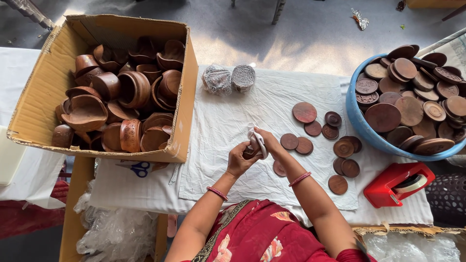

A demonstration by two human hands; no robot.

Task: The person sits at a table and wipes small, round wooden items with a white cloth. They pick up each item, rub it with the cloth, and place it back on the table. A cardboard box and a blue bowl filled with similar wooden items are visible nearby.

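Red cloth with a pale flower print covers the person's lap at the near edge, and both forearms, each with a red bangle, reach forward from it over the white sheet (272,116) spread on the bench. The left hand (239,159) is curled shut around a small brown wooden piece (250,153), only a sliver of which shows between the fingers. The right hand (264,140) is closed on a white rag (257,142) and presses it against that piece, so the two hands touch above the sheet's near middle.

On the sheet just right of the hands lie loose round brown wooden discs (343,148), some overlapping, spreading from near the wrist out toward the sheet's right edge; the largest disc (305,112) lies farther back. Off the sheet's near right corner stands a red tape dispenser (398,183). Left of the sheet, blue-handled scissors (140,169) lie half under a cardboard box (41,90) that overlaps the sheet's left edge and is filled with brown wooden bowls (87,112). Beyond the sheet's right edge sits a blue tub (361,123) heaped with more discs. At the sheet's far edge lie two wrapped grey bundles (229,78).
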